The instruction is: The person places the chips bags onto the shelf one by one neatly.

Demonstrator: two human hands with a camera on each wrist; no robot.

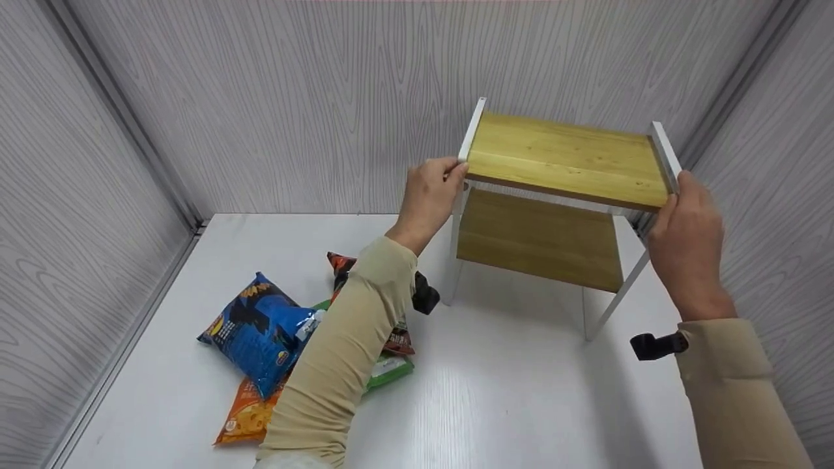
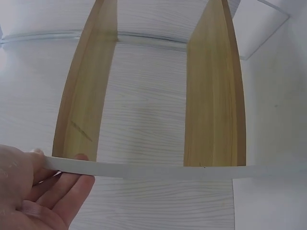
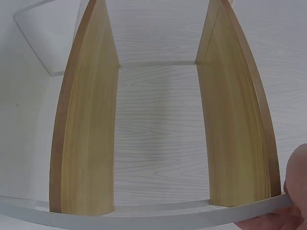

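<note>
A two-tier shelf rack [image 1: 567,156] with wooden boards and a white metal frame stands at the right of the table in the head view. My left hand [image 1: 433,192] grips the frame at the top board's front left corner. At the opposite front corner, my right hand [image 1: 687,238] holds the frame. The left wrist view shows fingers [image 2: 72,191] curled around the white upright [image 2: 144,171], beside the board's end. Only part of the right hand [image 3: 295,191] appears in the right wrist view, around the other upright [image 3: 158,221].
Left on the white table [image 1: 495,404] lie a blue snack bag [image 1: 257,332], an orange one [image 1: 247,413], a green one [image 1: 391,368] and a dark red one [image 1: 401,339], overlapping and partly hidden by my left sleeve. Grey wood-patterned panels [image 1: 293,111] rise behind and at both sides.
</note>
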